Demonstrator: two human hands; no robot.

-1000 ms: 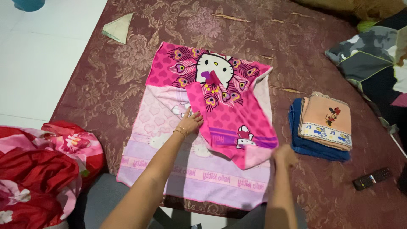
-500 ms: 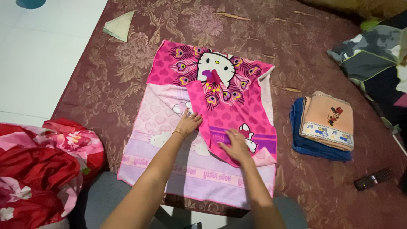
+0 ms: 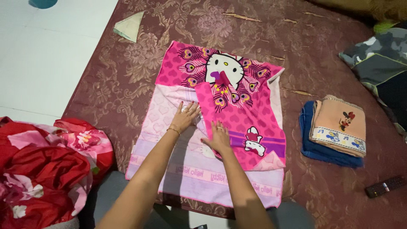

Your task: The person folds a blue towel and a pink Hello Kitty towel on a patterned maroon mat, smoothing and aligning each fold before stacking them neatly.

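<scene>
Two bare hands are pressed flat on a pink cartoon-cat towel (image 3: 237, 123) that is spread on a maroon patterned mattress (image 3: 110, 76). The left hand (image 3: 185, 116) is laid palm down, fingers spread, on the pale reverse side of the towel, just beside the folded-over bright pink flap. The right hand (image 3: 218, 138) is laid open on the edge of that flap, fingers extended; nothing is gripped by either hand. A folded stack of peach and blue towels (image 3: 333, 127) is seen well to the right, with a black remote control (image 3: 385, 186) nearer the lower corner. A red floral cloth (image 3: 46, 165) is bunched at the left.
</scene>
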